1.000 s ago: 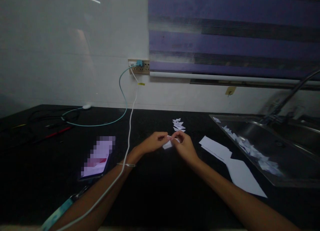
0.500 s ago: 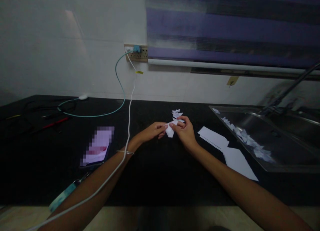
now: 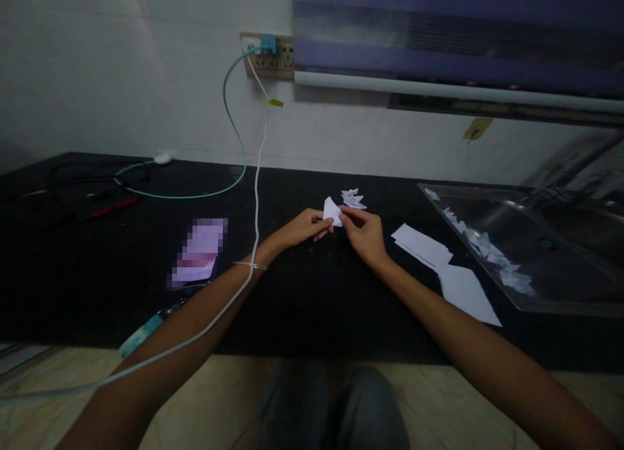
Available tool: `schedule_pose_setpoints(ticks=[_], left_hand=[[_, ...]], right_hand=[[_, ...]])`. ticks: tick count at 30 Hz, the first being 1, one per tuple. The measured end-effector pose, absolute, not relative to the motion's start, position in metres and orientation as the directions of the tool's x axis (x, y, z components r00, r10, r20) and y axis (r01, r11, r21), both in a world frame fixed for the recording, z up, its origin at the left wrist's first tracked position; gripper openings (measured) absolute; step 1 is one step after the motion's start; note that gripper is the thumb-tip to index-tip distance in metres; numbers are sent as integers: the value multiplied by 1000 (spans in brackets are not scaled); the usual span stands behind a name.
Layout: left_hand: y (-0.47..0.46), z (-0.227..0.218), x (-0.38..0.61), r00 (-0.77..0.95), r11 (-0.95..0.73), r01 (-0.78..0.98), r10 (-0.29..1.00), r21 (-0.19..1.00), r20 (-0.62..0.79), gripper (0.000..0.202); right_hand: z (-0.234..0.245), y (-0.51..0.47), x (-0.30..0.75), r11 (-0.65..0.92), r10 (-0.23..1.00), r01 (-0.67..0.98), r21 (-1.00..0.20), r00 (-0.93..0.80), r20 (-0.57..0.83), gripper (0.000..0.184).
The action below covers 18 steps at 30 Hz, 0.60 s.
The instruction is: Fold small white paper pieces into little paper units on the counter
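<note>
A small folded piece of white paper is held up over the black counter, its pointed end upward. My left hand pinches its lower left side between thumb and fingers. On the other side, my right hand grips the right edge with thumb and fingertips. Just behind my hands lie several small folded paper pieces in a short row. Right of my right hand are flat white paper slips and a larger stack of white paper.
A metal sink is at the right, with many folded paper pieces along its rim. At left lie a phone, a teal strap and a red pen-like item. A white cable hangs across my left forearm from the socket.
The folded paper has turned from pointing downward to pointing upward between my hands. The camera has tilted down, showing more of the floor and my legs.
</note>
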State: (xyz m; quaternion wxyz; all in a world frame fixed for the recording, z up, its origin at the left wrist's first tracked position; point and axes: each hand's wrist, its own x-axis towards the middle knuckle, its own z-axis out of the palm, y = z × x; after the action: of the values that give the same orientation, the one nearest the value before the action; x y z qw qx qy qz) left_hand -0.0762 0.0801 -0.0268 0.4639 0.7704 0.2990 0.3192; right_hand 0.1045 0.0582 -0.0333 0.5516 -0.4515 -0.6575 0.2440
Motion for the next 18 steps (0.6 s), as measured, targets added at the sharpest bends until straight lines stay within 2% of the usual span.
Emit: schedule_pose_setpoints(ticks=[5, 10, 14, 18], left_hand=[[84, -30, -76, 620, -403, 167, 752, 900, 222, 48], [87, -34, -74, 569, -413, 171, 782, 895, 252, 53], [87, -33, -74, 545, -405, 171, 798, 898, 256, 52], [88, -34, -74, 544, -396, 174, 802, 902, 247, 51]], right_hand=[[-29, 52, 104, 534, 823, 511, -674, -130, 553, 33], [-26, 47, 102, 610, 764, 588, -531, -260, 590, 37], [-26, 45, 102, 634, 739, 604, -483, -289, 609, 44], [-27, 47, 103, 637, 726, 607, -475, -264, 636, 40]])
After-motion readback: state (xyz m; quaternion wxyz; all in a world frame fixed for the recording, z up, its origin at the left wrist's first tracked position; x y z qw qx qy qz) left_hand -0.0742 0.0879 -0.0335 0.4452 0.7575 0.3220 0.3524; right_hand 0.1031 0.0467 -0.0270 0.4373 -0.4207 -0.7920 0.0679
